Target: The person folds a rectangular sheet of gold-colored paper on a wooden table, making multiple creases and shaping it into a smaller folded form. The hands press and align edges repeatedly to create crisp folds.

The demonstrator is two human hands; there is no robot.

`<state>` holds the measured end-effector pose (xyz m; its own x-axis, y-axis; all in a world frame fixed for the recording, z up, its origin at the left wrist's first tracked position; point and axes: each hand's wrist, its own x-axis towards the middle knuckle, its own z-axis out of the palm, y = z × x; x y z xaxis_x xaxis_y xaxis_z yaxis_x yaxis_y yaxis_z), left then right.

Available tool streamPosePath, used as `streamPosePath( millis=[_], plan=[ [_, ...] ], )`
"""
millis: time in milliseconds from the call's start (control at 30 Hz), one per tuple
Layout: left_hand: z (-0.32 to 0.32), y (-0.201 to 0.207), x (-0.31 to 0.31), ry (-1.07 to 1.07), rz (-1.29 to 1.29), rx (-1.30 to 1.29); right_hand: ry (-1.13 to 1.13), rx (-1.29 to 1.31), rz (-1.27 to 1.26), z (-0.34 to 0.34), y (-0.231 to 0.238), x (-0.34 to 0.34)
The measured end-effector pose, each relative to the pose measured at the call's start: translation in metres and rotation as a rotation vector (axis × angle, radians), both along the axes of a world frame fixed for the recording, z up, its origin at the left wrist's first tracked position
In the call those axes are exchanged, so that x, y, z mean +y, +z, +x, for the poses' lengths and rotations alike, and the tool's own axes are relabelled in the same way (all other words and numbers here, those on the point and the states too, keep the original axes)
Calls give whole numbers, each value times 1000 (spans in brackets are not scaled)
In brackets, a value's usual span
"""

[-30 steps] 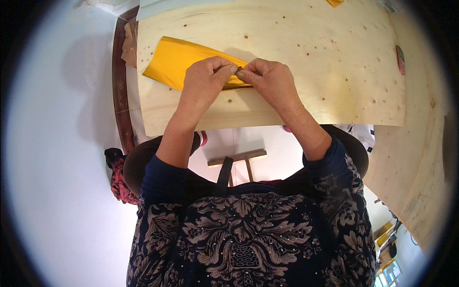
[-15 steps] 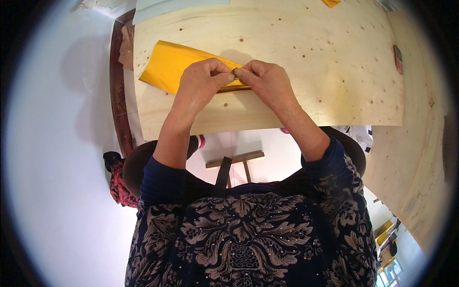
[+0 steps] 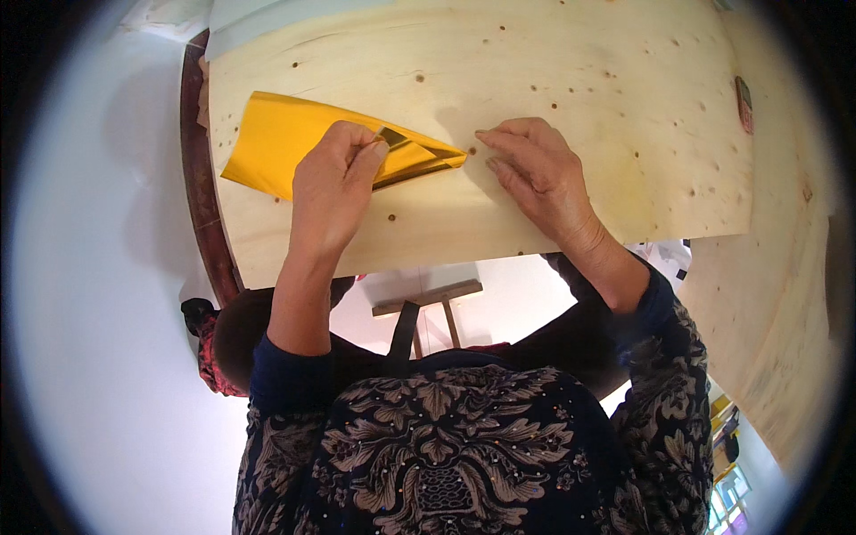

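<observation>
On the pale plywood board (image 3: 553, 107), the left hand (image 3: 334, 183) pinched a folded flap of the yellow paper sheet (image 3: 285, 143), while the right hand (image 3: 539, 169) had let go, resting open beside its tip; the joint crease looked finished.

A thin, glossy yellow-gold sheet of foil paper (image 3: 294, 143) lies on a pale, knot-speckled plywood board (image 3: 571, 98), toward its 9 o'clock side. The sheet is folded: it fans wide at its 9 o'clock end and narrows to a point at 3 o'clock. At that tip the layers gape slightly, and a dark, shiny underside shows between them. Its 9 o'clock corner sits near the board's edge. The left hand (image 3: 332, 192) covers the 6 o'clock edge, pinching a small raised flap. The right hand (image 3: 539, 174) rests flat on the board just beside the pointed tip, at its 3 o'clock.
</observation>
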<state>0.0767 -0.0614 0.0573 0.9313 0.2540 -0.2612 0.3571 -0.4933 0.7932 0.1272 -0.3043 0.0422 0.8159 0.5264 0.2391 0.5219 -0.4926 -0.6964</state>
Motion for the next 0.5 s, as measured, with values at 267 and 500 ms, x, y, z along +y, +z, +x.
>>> streamPosePath(
  millis=[267,500],
  plan=[
    [-5,3,-4,63,-15,-2,205,-61,-81,19,-8,12],
    [-8,-9,-6,122,-33,-154,157,-86,-118,20,-8,20]
  ],
)
